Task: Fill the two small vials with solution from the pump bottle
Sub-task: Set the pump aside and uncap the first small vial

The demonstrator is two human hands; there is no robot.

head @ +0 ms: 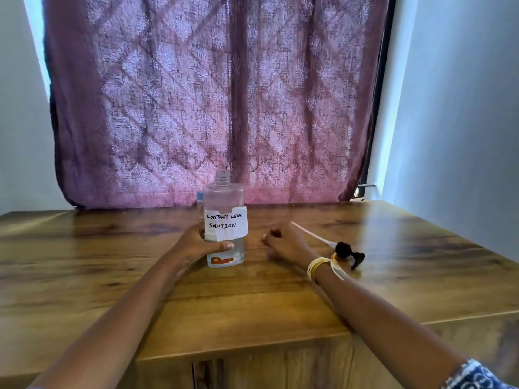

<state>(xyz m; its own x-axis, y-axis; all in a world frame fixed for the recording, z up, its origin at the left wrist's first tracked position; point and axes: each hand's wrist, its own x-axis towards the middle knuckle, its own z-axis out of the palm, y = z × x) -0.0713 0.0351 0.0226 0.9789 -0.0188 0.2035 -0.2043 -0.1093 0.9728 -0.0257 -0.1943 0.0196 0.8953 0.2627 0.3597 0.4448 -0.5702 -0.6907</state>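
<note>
Upright on the wooden table (112, 265) stands the clear bottle (223, 220), neck bare, with a paper label (225, 223) handwritten "CONTACT LENS SOLUTION". Its left side is gripped by the left hand (196, 242), thumb across the front below the label. Just right of the bottle, the right hand (283, 242) rests on the table, fingers curled loosely, holding nothing visible. Beyond that wrist lies the black pump top (348, 252) with its white tube (309, 233). A purple curtain (213, 94) hangs behind
</note>
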